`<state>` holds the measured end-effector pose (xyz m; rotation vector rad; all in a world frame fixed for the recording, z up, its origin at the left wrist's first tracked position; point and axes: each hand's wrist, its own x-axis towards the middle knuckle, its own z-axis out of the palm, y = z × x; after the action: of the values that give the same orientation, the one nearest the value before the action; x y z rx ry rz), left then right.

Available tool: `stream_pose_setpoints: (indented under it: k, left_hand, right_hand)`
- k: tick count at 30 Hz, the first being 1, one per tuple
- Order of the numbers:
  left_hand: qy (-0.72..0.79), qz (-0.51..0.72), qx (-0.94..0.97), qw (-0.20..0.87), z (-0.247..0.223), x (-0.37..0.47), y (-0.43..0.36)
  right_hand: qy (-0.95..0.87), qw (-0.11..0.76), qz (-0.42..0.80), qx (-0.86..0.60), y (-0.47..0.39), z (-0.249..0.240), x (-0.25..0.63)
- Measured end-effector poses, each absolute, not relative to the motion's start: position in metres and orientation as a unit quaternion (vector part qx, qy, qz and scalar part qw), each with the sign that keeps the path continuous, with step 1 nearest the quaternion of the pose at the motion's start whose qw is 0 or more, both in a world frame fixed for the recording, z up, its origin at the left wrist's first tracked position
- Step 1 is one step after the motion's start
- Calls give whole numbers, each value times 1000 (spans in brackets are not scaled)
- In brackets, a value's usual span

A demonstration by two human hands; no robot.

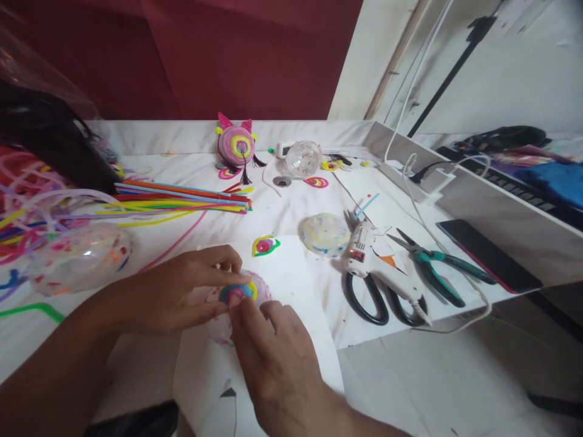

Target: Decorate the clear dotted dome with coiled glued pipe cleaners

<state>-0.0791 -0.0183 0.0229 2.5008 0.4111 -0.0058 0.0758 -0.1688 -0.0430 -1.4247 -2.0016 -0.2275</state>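
A coil of blue, yellow and pink pipe cleaner [251, 290] lies on a clear plastic dome [218, 331] in front of me. My left hand [182, 290] comes from the left, its thumb and index finger closed about the coil. From below, my right hand [277, 358] pinches the coil's near edge, with its other fingers curled. Both hands partly hide the dome, which rests on a white sheet [305, 303]. Just beyond it lies an eye-shaped pipe cleaner piece [265, 245] in green, yellow and pink.
To the right are a white glue gun [376, 264], black-handled scissors [365, 301], pliers [432, 261] and a phone [489, 255]. Loose pipe cleaners [182, 197] and another dome [82, 258] lie left. A pink decorated ball [237, 145] stands at the back.
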Motion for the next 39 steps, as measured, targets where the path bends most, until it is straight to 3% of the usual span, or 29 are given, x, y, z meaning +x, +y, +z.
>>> stream_pose_setpoints:
  k: [4, 8, 16, 20, 30, 39]
  left_hand:
    - [162, -6, 938, 305, 18, -81, -13]
    - [183, 3, 931, 317, 14, -80, -11]
    - [188, 21, 923, 335, 11, -80, -10]
    - [190, 11, 924, 332, 12, -79, -10]
    - [160, 18, 940, 301, 12, -76, -12]
    - [177, 21, 939, 293, 17, -76, -17]
  right_hand:
    - [-751, 379, -88, -534, -169, -47, 79]
    - [-707, 454, 17, -542, -171, -49, 90]
    - [-663, 476, 142, -560, -166, -47, 98]
    - [-681, 455, 133, -558, -164, -43, 102]
    - [-772, 335, -22, -539, -159, -38, 112]
    - [-750, 379, 88, -535, -163, -36, 119]
